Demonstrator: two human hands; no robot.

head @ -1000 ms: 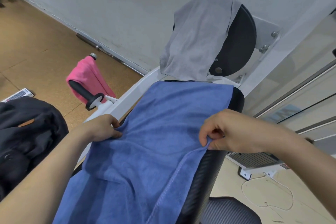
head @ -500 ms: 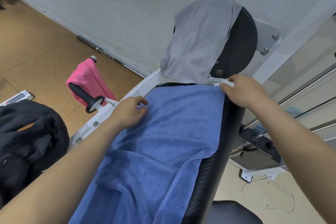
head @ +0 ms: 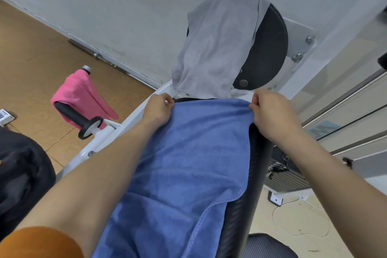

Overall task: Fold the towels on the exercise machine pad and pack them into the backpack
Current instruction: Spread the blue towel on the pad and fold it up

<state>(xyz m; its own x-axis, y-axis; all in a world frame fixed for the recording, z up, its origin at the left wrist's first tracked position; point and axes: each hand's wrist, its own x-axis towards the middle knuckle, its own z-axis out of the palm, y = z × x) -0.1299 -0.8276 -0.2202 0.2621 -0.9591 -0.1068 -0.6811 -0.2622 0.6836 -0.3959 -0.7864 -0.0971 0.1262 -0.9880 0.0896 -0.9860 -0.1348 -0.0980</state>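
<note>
A blue towel (head: 188, 163) lies spread along the black machine pad (head: 245, 205), its near end hanging towards me. My left hand (head: 158, 109) pinches the towel's far left corner. At the far right corner my right hand (head: 270, 115) pinches the towel's top edge. A grey towel (head: 215, 48) hangs over the round black pad (head: 268, 48) just beyond. A pink towel (head: 81, 94) is draped over a black handle (head: 77, 117) at the left. The black backpack (head: 18, 174) sits at the left edge, partly cut off.
The white machine frame (head: 117, 132) runs along the left of the pad. A white wall stands close behind. A grey mesh seat (head: 270, 245) shows at the bottom, a white cable (head: 297, 224) lies on the floor at the right, and a small box (head: 5, 116) lies on the cork floor.
Both hands have moved up the blue towel from its middle side edges to its far corners and closed on them. The towel's top edge is now gathered between them.
</note>
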